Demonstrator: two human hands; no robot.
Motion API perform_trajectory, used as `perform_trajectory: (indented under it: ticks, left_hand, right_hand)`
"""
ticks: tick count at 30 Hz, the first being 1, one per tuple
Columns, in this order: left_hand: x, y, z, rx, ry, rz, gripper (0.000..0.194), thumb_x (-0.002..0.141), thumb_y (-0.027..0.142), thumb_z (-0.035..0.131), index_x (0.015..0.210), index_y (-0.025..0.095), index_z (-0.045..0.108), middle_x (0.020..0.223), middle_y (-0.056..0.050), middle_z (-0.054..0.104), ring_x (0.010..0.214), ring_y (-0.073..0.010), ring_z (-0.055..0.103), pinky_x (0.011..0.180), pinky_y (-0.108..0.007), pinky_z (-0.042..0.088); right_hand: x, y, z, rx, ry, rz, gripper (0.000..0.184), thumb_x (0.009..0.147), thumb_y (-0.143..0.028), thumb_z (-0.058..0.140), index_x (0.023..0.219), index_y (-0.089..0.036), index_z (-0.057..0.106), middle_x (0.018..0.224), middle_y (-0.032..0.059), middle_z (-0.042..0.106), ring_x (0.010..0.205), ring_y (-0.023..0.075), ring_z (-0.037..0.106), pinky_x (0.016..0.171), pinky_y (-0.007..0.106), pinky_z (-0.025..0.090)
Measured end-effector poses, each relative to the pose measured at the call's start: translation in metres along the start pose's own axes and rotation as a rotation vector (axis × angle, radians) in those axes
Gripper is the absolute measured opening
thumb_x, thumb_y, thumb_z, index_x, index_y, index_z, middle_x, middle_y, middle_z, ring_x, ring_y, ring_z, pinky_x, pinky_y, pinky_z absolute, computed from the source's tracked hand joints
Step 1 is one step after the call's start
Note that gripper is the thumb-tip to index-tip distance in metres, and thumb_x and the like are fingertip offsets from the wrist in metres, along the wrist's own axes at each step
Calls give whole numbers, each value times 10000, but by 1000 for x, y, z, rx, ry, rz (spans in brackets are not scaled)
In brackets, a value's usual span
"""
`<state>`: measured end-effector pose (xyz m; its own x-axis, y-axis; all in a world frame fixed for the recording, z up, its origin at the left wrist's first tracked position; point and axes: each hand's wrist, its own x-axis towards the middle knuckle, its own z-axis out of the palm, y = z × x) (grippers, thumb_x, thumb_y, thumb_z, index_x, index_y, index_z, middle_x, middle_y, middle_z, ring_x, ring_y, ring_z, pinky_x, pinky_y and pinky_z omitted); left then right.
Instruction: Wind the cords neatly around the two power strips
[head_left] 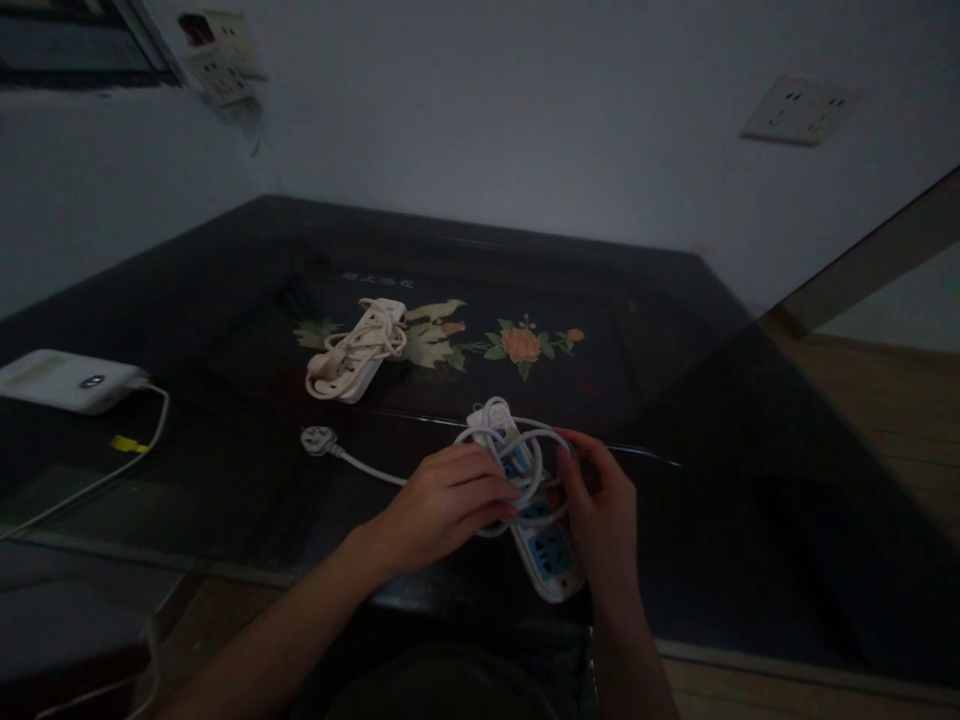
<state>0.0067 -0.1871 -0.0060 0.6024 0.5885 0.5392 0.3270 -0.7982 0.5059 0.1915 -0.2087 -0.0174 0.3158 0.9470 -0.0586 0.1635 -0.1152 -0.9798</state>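
Observation:
A white power strip (553,572) with blue socket faces lies slantwise on the dark table, near its front edge. Loops of its white power cord (534,440) are bunched over the upper part of the strip. My left hand (457,500) is closed on the cord loops from the left side. On the right, my right hand (600,500) pinches the cord between thumb and fingers beside the strip. The cord's free end runs left to a white plug (319,441) resting on the table. Some fingertips are hidden behind the loops.
Behind, a second power strip (364,350) lies wrapped in its cream cord on the flower-printed dark tabletop (622,380). At the left is a white box-like device (71,380) with a cable and a yellow tag (129,444). Wall sockets (799,110) are on the wall.

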Motion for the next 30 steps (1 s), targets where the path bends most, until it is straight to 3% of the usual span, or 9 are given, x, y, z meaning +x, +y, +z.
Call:
perform_trajectory:
  ticks: [13, 20, 26, 30]
  left_hand:
    - [-8, -2, -18, -373, 61, 10, 128, 866, 254, 632, 889, 166, 722, 731, -64, 683, 709, -148, 624, 660, -286, 523]
    - [-20, -11, -34, -466, 76, -84, 141, 846, 276, 658, 933, 218, 753, 691, -66, 669, 669, -163, 611, 615, -304, 509]
    - [-49, -20, -60, -560, 321, -110, 131, 837, 310, 644, 891, 279, 759, 611, -29, 596, 574, -160, 553, 539, -320, 466]
    - [-65, -21, -77, -426, 322, -194, 128, 807, 268, 650, 878, 260, 756, 662, -38, 642, 585, -176, 583, 528, -313, 477]
  right_hand:
    - [1, 5, -9, -56, 136, -33, 285, 827, -396, 581, 1013, -190, 648, 673, 0, 618, 442, 120, 510, 381, 229, 387]
    - [3, 10, -11, -124, 163, -64, 286, 841, -387, 565, 1022, -181, 647, 733, 29, 644, 498, 135, 534, 434, 249, 411]
    - [6, 7, -13, -171, 258, -75, 266, 843, -358, 552, 1015, -174, 637, 632, -3, 589, 454, 129, 512, 416, 244, 393]
    - [7, 4, -14, -165, 262, -74, 254, 834, -355, 557, 998, -176, 631, 635, -5, 584, 444, 124, 509, 408, 242, 394]
